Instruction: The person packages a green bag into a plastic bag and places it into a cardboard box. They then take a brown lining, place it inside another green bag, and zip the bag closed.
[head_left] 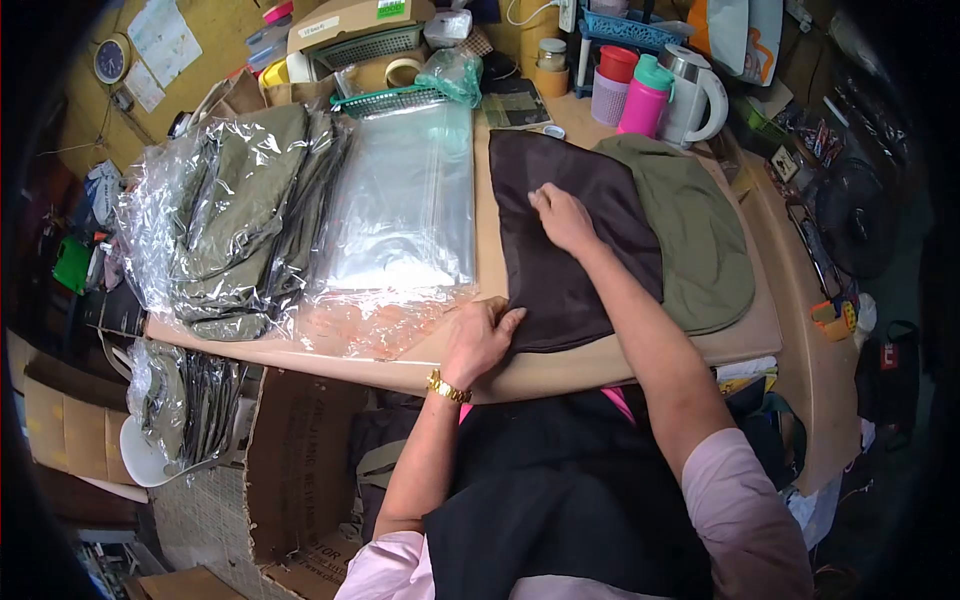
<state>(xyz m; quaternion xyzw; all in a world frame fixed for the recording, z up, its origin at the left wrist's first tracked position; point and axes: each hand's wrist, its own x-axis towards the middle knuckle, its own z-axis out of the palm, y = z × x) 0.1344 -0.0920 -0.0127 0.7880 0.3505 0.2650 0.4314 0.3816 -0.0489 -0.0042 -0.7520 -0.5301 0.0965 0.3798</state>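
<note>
A dark brown cloth piece [570,290] lies flat on the table, partly over an olive green cloth piece [700,240]. My right hand [567,218] rests on the upper middle of the brown cloth, its fingers curled; whether they pinch the fabric is too small to tell. At the cloth's lower left corner is my left hand [480,338], with thumb and fingers closed round the edge. Left of it lies a stack of clear plastic bags [400,200]. Farther left, olive garments in clear plastic [235,200] are piled up.
Along the back stand a green basket [390,101], a red-lidded cup [612,85], a pink bottle [645,98] and a kettle [692,100]. Below the table's front edge [400,372] is an open cardboard box [290,460]. A white chair [150,455] holds more wrapped garments.
</note>
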